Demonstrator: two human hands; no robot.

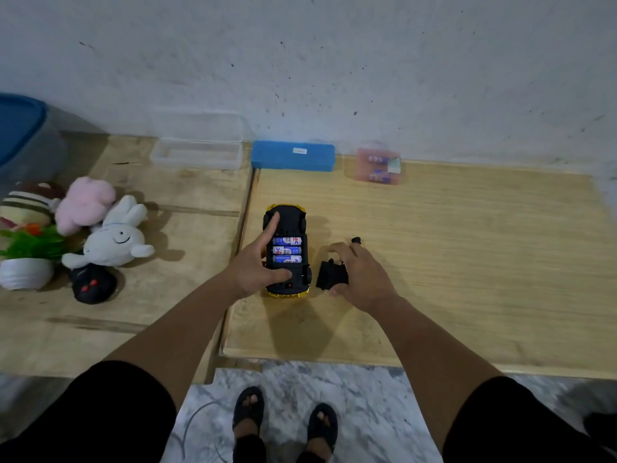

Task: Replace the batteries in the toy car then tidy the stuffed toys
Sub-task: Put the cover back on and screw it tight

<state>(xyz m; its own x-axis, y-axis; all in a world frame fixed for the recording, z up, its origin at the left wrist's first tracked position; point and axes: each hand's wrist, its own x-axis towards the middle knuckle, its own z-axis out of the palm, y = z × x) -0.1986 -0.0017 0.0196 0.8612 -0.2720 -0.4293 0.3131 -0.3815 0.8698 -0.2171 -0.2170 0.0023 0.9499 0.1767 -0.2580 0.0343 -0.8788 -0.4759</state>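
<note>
left hand (257,265) steadies car (287,252), forefinger straight along the chassis, thumb pressed at the near end. right hand (357,275) grips cover (331,275), fingers curled round it, just beside the car. car lies belly-up on table (467,262), long axis running away from the person; which end is the front, cannot tell. three batteries (287,250) sit crosswise in the open bay. judged: car light, rigid, slick plastic; hold by the sides. cover thin; take by its edges.
</note>
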